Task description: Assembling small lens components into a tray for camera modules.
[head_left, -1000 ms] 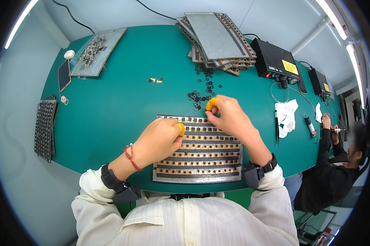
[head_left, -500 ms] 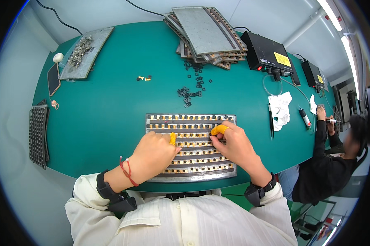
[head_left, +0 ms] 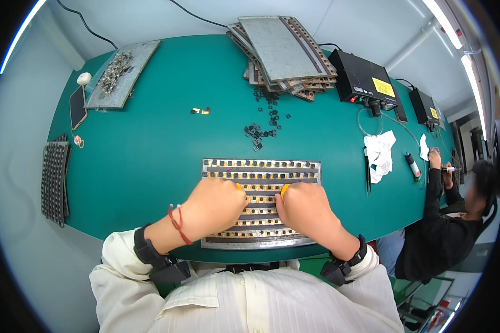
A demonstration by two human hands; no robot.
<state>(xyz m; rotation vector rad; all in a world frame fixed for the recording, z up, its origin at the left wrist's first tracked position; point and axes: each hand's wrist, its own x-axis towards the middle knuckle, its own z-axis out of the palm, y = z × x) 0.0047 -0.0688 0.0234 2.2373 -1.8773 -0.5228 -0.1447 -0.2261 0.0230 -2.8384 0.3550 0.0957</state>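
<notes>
A flat metal tray (head_left: 261,242) lies near the table's front edge, with dark strips between rows of small gold pieces and black square parts (head_left: 265,175). Over its left half, my left hand (head_left: 216,202) is closed, knuckles up, with a yellow finger cover partly showing. My right hand (head_left: 308,206) is curled over the right half, its thumb pointing inward and a bit of yellow cover visible. Both sets of fingertips are hidden behind the hands, down at the middle rows. What they pinch, if anything, cannot be seen.
Beyond the tray lie loose black squares (head_left: 256,133), and behind them a pile of metal plates (head_left: 286,50). Black control box (head_left: 366,83), white tissue (head_left: 379,155) and tweezers (head_left: 367,172) are to the right; phone (head_left: 78,106) and stacked trays (head_left: 56,180) left. A co-worker (head_left: 447,233) sits at right.
My right hand has shifted left and turned, knuckles up, so its fingers are now hidden. The left hand has rolled over slightly, its yellow cover less visible. The view has tilted a little.
</notes>
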